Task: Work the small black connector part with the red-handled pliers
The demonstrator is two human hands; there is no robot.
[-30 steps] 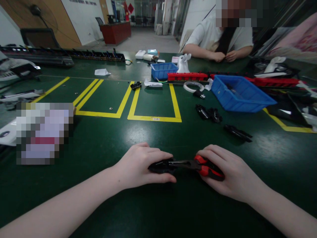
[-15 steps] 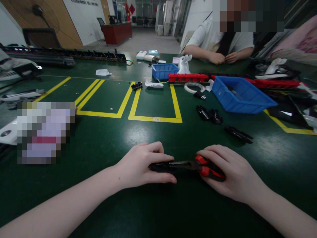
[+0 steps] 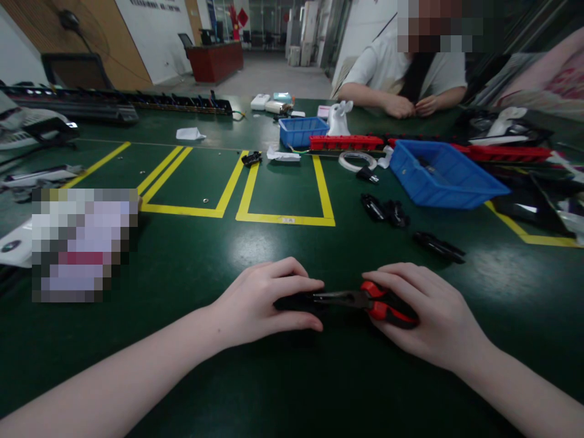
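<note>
My left hand (image 3: 276, 298) is closed around a glossy black plastic part (image 3: 298, 302), thumb below and fingers above. In my right hand (image 3: 426, 307) is a pair of long-nose pliers (image 3: 349, 298) with red and black handles. The plier jaws point left and meet the right end of the black part; exactly what they grip is too dark to make out. Beyond my right hand lie a long black part (image 3: 438, 246) and a pair of black pieces (image 3: 385, 210) close together.
At the right stands a blue bin (image 3: 449, 176), with a smaller blue bin (image 3: 303, 131) farther back. A tape roll (image 3: 357, 161) lies between them. Yellow tape (image 3: 285, 220) marks the green table. Another person's hands (image 3: 413, 108) rest across the table. A blurred-out object (image 3: 86, 243) lies left.
Both hands, with the black part and the pliers, have shifted very slightly upward in view. The pliers have moved a touch to the right. Grips look the same.
</note>
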